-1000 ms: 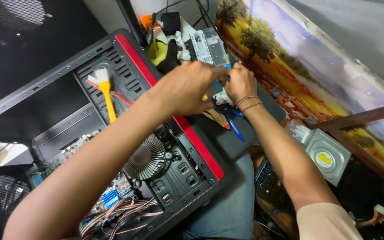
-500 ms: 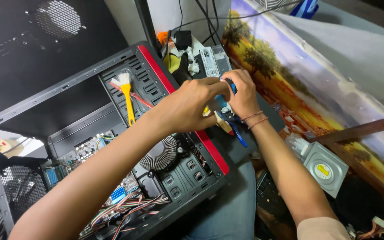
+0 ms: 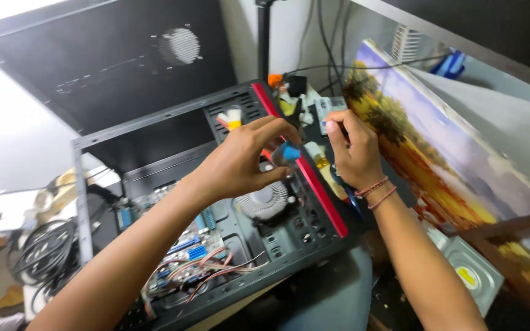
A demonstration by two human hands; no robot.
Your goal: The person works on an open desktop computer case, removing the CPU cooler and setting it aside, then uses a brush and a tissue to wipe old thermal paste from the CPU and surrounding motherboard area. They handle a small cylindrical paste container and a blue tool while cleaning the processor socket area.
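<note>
Pinching a small blue-tipped part [image 3: 288,152] between thumb and curled fingers, the left hand [image 3: 243,162] hovers above the round cooler fan [image 3: 265,199] in the open black computer case [image 3: 216,245]. Just beside it, the right hand [image 3: 354,150] closes its fingertips on a small blurred grey piece [image 3: 326,113] beyond the case's red edge [image 3: 314,178].

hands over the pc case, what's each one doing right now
Left hand: closed, pinching a small blue-tipped tool.
Right hand: fingers curled shut; what it grips cannot be told.
</note>
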